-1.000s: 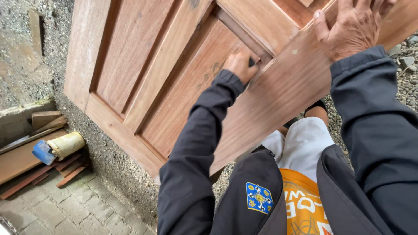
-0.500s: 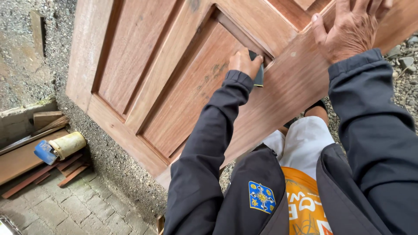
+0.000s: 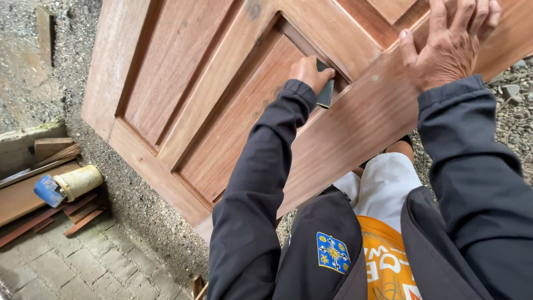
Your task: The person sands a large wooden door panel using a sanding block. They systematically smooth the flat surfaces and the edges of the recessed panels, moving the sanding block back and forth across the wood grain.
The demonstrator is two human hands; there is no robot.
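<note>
Left hand (image 3: 308, 71) — fingers curled around a small dark sanding block (image 3: 325, 91), pressing it into the upper corner of a recessed panel of the wooden door (image 3: 222, 111). Right hand (image 3: 448, 45) — fingers spread, palm flat on the door's near rail. Door lies tilted over gravel. Below left, near stacked boards (image 3: 28, 200), a yellowish tub with a blue lid (image 3: 69, 185) lies on its side.

Panelled door (image 3: 222, 111): reddish-brown wood, smooth, with a satin sheen and visible grain. Dark sanding pad (image 3: 325, 91), matt, gripped in the left hand (image 3: 308, 72). Jacket sleeve (image 3: 261, 183): dark, smooth synthetic cloth. Ground (image 3: 119, 205): rough grey gravelly concrete. Left, near: yellowish plastic container (image 3: 78, 182), matt; rough timber offcuts (image 3: 53, 214).
</note>
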